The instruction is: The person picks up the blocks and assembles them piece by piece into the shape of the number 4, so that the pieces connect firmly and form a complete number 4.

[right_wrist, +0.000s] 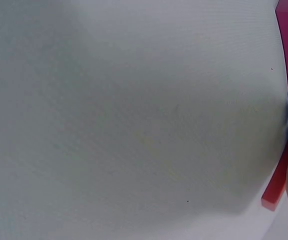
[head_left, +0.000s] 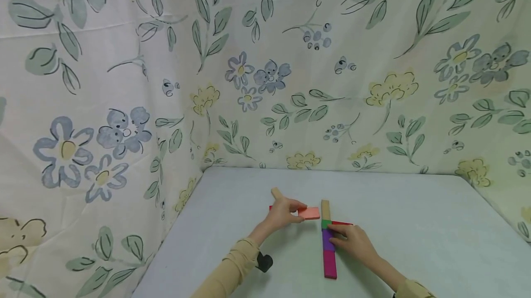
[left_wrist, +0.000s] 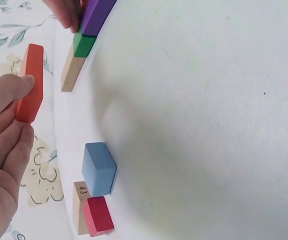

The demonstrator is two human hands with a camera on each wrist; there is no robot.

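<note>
My left hand (head_left: 283, 213) pinches a flat salmon-orange block (head_left: 309, 213) between thumb and fingers, raised close to the row. The row is a plain wooden block (head_left: 325, 209), a green block (head_left: 326, 224), a purple block (head_left: 328, 240) and a magenta block (head_left: 329, 265), end to end. A thin red block (right_wrist: 278, 182) sticks out sideways from it near the green and purple blocks. At that junction, my right hand (head_left: 354, 241) touches the row with extended fingertips, one finger lying along the red block. Its far fingers are hidden.
Beyond the left hand, a blue block (left_wrist: 99, 169), a wooden block (left_wrist: 79, 212) marked 43 and a small red block (left_wrist: 98, 216) stand grouped on the white table (head_left: 406, 233). A black object (head_left: 264, 262) shows beside the left sleeve. Floral cloth (head_left: 315, 81) hangs behind the table.
</note>
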